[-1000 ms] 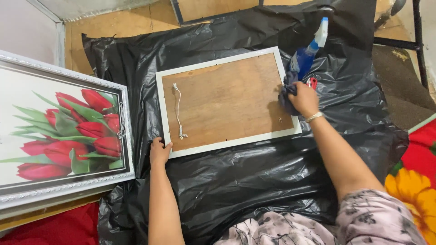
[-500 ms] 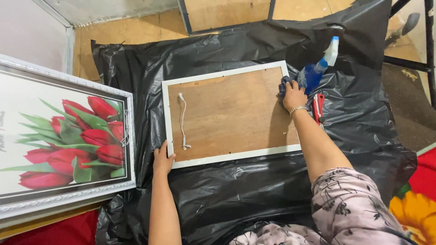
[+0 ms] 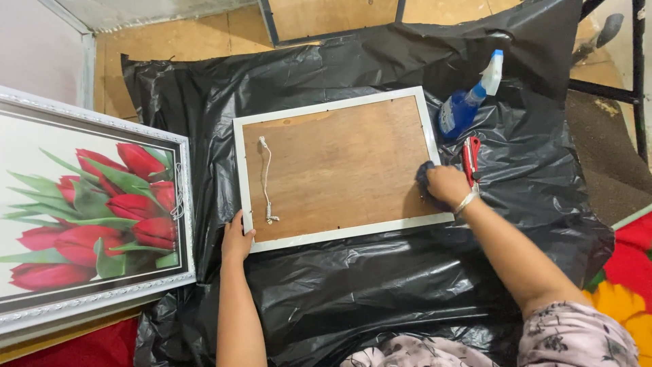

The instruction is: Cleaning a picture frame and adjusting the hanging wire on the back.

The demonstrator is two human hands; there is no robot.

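A white picture frame point(image 3: 336, 166) lies face down in the middle of the frame, its brown wooden backing up, on a sheet of black plastic point(image 3: 353, 299) spread over the floor. A short white hanging cord point(image 3: 265, 180) runs down the left part of the backing.

The right hand point(image 3: 447, 185) sits at the frame's lower right corner — its grip is closed around a dark blue cloth point(image 3: 424, 174), bunched in the fingers and pressed against the backing near the right rail. A bracelet shows at that wrist. The left hand point(image 3: 237, 240) rests at the lower left corner of the frame, fingers spread flat with the tips on the white rail, pinching nothing.

Just right of the frame, touching the plastic, lies a blue spray bottle point(image 3: 466, 103) with a white trigger head, tilted toward the upper right. Below it, beside the right hand, is a small red tool point(image 3: 470, 158) — too small to tell what kind.

At the left edge of the frame stands a larger silver-framed picture of red tulips point(image 3: 85, 211), well apart from both hands.
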